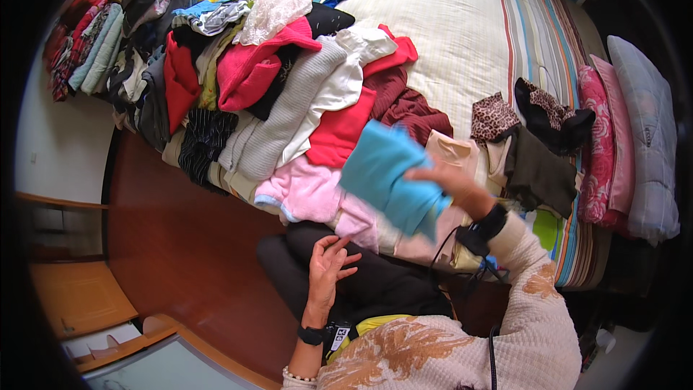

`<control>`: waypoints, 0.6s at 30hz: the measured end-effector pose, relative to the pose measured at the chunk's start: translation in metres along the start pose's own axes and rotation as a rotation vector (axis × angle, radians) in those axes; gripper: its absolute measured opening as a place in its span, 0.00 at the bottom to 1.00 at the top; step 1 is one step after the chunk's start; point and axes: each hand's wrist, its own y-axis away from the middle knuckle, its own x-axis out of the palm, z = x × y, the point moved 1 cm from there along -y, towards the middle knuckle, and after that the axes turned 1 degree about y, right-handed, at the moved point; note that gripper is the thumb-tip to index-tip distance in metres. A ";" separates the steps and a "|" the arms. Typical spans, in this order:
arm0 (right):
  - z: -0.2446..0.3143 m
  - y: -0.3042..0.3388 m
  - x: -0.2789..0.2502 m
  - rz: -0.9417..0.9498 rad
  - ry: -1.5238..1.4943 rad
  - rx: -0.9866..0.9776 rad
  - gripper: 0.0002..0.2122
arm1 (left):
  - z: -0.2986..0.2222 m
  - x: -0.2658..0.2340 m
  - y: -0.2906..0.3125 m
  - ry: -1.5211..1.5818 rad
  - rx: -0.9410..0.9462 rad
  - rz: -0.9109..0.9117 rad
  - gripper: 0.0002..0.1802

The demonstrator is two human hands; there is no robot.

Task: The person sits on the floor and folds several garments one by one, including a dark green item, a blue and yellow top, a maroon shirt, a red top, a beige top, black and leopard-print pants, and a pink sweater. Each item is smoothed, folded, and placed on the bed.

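Right hand (462,186) has a grip on a folded turquoise cloth (386,173) (kinda blurry tbh), up over the near side of the bed (433,22), right by the clothes pile (336,126). Left hand (330,269) is open, fingers loosely spread, above the black trousers (382,285).

Can't actually read anything here. Spotted a small white label (338,337) with dark markings on a compact black device (332,327), off the near side of the cream, multicolour-striped bedspread (447,14). Also noticed tiny dark print on a pale, clear-plastic-wrapped bundle (648,159), at the bedspread's right edge. Too small to decipher.
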 end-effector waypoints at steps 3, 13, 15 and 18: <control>0.053 -0.015 -0.075 -0.197 0.080 -0.378 0.22 | 0.000 -0.008 -0.003 -0.058 -0.026 -0.028 0.20; 0.000 -0.113 -0.288 -1.129 1.041 -0.033 0.29 | 0.020 -0.048 0.002 -0.053 -0.144 -0.093 0.19; -0.007 -0.117 -0.252 -1.298 1.470 -0.507 0.33 | 0.025 -0.051 0.003 -0.029 -0.146 -0.112 0.19; -0.012 -0.137 -0.173 -0.647 1.417 -0.719 0.31 | 0.031 -0.050 0.000 -0.044 -0.152 -0.115 0.19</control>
